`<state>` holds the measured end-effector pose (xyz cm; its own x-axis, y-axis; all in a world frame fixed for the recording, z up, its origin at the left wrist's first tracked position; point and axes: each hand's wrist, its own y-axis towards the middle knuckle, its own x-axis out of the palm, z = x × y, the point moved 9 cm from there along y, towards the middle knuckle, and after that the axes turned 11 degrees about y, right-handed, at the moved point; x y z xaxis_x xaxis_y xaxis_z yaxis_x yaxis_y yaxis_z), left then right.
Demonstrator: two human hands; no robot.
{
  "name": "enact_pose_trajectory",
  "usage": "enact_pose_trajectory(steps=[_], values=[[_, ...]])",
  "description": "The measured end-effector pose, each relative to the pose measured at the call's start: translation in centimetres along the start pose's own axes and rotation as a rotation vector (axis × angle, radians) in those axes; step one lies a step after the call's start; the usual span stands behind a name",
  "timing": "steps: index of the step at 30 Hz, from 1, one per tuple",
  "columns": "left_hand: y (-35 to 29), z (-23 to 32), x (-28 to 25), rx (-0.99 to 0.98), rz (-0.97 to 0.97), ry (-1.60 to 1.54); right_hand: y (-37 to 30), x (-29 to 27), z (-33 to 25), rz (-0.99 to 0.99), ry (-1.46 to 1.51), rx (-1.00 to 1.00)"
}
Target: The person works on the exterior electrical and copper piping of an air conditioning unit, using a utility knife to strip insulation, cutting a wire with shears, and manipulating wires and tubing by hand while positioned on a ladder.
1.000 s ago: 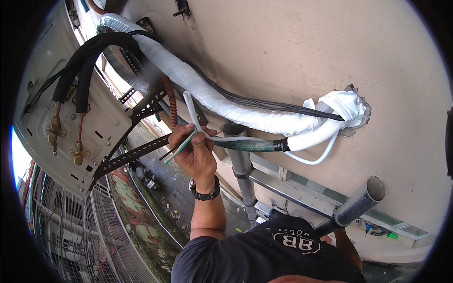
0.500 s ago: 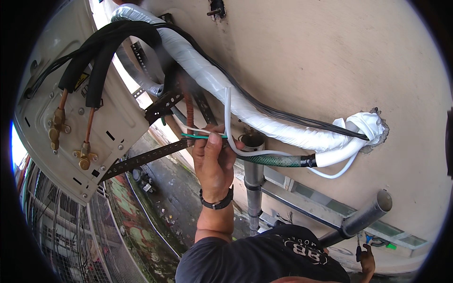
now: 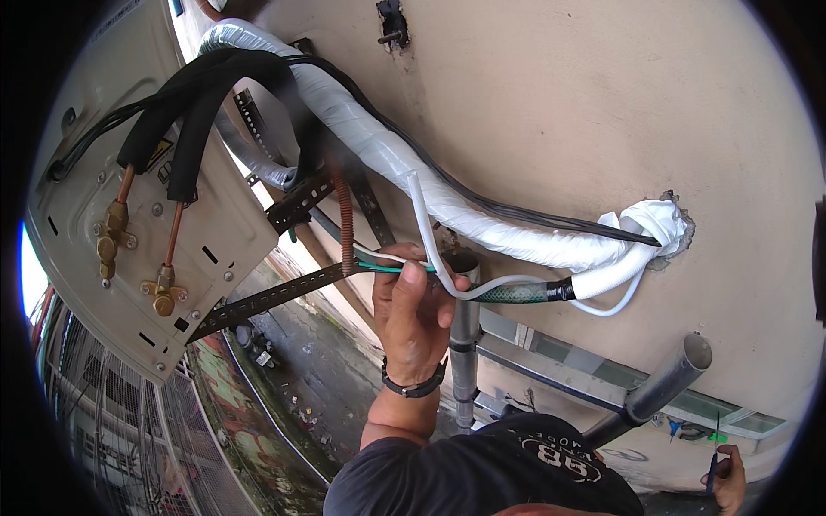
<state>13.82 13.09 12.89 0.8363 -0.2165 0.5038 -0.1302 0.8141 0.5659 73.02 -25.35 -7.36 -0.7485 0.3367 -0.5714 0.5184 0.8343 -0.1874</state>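
**A:** What does my left hand (image 3: 413, 310) have now?

**B:** Your left hand is closed tight on two lines together: the white cable (image 3: 430, 232) and the thin green wire (image 3: 387, 267). They pass between your thumb and fingers, just in front of the grey upright pipe (image 3: 465, 344). From your fist the white cable climbs to 12 o'clock, against the white-wrapped pipe bundle (image 3: 387, 155). Its other part sags away to 3 o'clock, beside the green braided hose (image 3: 512, 293), toward the wall hole (image 3: 662, 228).

**A:** And my right hand (image 3: 730, 483)?

**B:** It is low, at 4 o'clock near the rim of the view. It appears closed around a slim blue-handled tool (image 3: 712, 469), well apart from the cables.

**A:** So which step is this, in your opinion?

**B:** I judge you are gathering the loose lines under the bundle and holding them in position. The green wire runs to 9 o'clock, toward the perforated bracket (image 3: 267, 301) and the outdoor unit (image 3: 129, 258). I cannot see where it ends.

**A:** What does the next move ask from me?

**B:** I think it asks for a steady left grip so the two lines do not separate. It also asks for your right hand up at the fist, because the tool is far from the work. Take care with the copper-coloured spring tube (image 3: 346, 224), at 11 o'clock close to your knuckles.
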Motion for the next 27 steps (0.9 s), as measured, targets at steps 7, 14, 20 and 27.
enact_pose_trajectory(steps=[7, 14, 20, 27], values=[[-1.7, -1.0, 3.3, -0.002, -0.057, -0.041, -5.6, 4.4, -12.4, 0.231, 0.672, -0.652], [-3.5, -0.6, 6.9, 0.276, -0.133, 0.100, -2.7, 20.1, -39.4, -0.110, 0.126, -1.080], [-4.5, 0.1, 8.4, 0.342, -0.088, 0.208, -1.7, 24.5, -42.4, -0.240, 0.262, -1.117], [-4.4, -0.2, 8.3, 0.344, -0.033, 0.293, -1.7, 26.0, -42.2, -0.301, 0.307, -1.144]])
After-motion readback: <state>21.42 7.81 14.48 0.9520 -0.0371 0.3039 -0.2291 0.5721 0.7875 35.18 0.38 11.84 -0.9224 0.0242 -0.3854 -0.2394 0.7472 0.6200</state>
